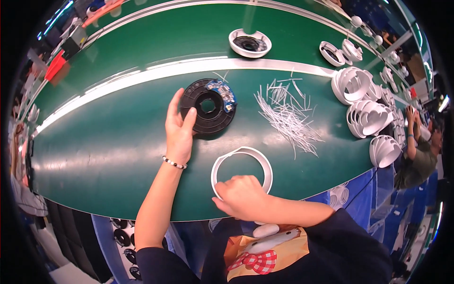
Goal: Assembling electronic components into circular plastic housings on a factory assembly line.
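My left hand [179, 131] grips a round black plastic disc [210, 124] by its left edge, thumb on the top face and fingers at the side. A blue circuit board [224, 95] sits on the disc's upper right, and a hole opens in its middle. Closer to me, a white plastic ring [268, 171] lies at the bench's near side. My right hand [243, 196] is closed at the ring's near rim, and its fingertips are partly hidden. To the right of the disc lies a loose heap of thin white strips [288, 124].
Stacked white rings [351, 85] line the bench's right end. Beyond a pale metal rail [189, 67], a white round housing [250, 53] with black parts inside rests on the green belt [184, 40]. A blue bin [106, 236] of black discs stands below left. Another person [418, 154] is at far right.
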Action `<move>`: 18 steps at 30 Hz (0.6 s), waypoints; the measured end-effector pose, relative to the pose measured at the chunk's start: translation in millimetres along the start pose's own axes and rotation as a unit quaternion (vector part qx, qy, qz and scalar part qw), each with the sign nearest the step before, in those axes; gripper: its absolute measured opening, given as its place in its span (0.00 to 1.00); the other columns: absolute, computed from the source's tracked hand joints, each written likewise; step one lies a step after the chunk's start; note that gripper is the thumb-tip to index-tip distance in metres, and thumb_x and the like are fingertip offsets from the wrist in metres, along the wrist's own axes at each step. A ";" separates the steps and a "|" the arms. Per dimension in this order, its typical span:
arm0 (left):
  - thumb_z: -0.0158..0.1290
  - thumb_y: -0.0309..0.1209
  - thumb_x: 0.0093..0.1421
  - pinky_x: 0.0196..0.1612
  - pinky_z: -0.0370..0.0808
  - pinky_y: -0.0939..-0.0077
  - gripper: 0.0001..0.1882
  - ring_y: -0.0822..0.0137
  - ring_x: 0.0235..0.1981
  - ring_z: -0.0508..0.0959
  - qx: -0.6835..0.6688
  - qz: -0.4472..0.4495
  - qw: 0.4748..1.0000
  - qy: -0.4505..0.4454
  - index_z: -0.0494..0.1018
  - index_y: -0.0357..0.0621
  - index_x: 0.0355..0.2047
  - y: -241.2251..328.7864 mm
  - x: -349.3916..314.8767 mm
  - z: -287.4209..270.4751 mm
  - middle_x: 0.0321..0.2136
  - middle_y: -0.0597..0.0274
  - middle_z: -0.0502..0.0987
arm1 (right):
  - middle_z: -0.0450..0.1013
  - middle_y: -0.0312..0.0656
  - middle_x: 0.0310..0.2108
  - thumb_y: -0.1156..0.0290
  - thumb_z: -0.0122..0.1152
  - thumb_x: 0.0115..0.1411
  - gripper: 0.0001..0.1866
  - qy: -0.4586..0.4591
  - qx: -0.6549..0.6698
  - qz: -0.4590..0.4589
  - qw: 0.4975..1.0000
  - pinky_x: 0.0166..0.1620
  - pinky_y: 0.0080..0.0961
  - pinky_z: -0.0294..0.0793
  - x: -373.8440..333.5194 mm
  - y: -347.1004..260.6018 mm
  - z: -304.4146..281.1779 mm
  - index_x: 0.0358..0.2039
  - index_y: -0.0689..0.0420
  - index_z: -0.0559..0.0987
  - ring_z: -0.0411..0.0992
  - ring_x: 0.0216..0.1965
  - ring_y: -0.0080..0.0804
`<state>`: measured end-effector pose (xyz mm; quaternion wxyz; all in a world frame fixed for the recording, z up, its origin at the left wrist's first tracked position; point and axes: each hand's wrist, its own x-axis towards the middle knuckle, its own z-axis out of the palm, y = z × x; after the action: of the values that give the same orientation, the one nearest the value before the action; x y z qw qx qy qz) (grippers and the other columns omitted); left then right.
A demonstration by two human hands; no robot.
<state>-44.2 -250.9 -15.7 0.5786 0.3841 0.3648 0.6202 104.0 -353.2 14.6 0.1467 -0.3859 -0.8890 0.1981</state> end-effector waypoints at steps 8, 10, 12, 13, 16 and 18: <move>0.43 0.20 0.56 0.47 0.67 0.78 0.26 0.71 0.44 0.68 -0.005 0.002 1.000 0.016 0.50 0.37 0.55 -2.5 -1.1 -6.5 0.45 0.55 0.67 | 0.42 0.58 0.57 0.49 0.71 0.27 0.56 -0.034 -0.085 0.118 0.989 0.53 0.54 0.46 -3.3 11.4 -31.6 0.55 0.59 0.53 0.45 0.56 0.61; 0.44 0.20 0.56 0.47 0.66 0.78 0.26 0.71 0.44 0.68 0.008 -0.008 1.000 0.011 0.50 0.37 0.55 -3.5 -0.2 -5.2 0.45 0.55 0.67 | 0.43 0.61 0.56 0.51 0.71 0.28 0.58 -0.040 -0.031 0.117 0.992 0.55 0.51 0.45 -3.8 19.2 -27.6 0.56 0.63 0.50 0.45 0.56 0.60; 0.44 0.20 0.55 0.49 0.66 0.78 0.25 0.71 0.45 0.68 0.021 0.029 0.999 0.015 0.52 0.35 0.54 -2.6 1.5 -3.5 0.45 0.55 0.67 | 0.42 0.62 0.56 0.55 0.71 0.30 0.58 0.001 0.023 0.102 0.995 0.55 0.50 0.46 -3.0 23.8 -30.2 0.55 0.66 0.48 0.45 0.55 0.62; 0.44 0.20 0.55 0.49 0.66 0.78 0.25 0.71 0.45 0.68 0.019 0.028 0.999 0.015 0.52 0.35 0.54 -1.2 0.4 -4.3 0.45 0.55 0.67 | 0.42 0.62 0.56 0.55 0.71 0.30 0.58 0.000 0.022 0.103 0.994 0.55 0.50 0.46 -4.9 25.2 -33.1 0.55 0.66 0.48 0.45 0.55 0.62; 0.43 0.20 0.56 0.49 0.65 0.77 0.21 0.70 0.46 0.68 -0.016 0.025 0.999 0.026 0.57 0.32 0.51 0.6 -1.3 -5.6 0.45 0.56 0.67 | 0.44 0.61 0.56 0.58 0.72 0.27 0.61 0.115 0.068 0.032 0.990 0.56 0.42 0.47 -14.4 40.6 -47.3 0.56 0.68 0.45 0.48 0.56 0.54; 0.43 0.20 0.56 0.49 0.65 0.77 0.21 0.70 0.46 0.68 -0.005 0.023 1.000 0.013 0.56 0.32 0.51 2.1 -3.8 -1.7 0.45 0.56 0.67 | 0.43 0.58 0.56 0.57 0.73 0.27 0.62 0.231 0.104 0.040 0.967 0.57 0.36 0.48 -5.8 50.7 -58.5 0.56 0.69 0.43 0.48 0.57 0.48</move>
<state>-46.5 -254.8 -14.8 0.5614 0.3810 0.3606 0.6400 163.9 -311.9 41.7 0.3795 -0.4391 -0.7893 0.2005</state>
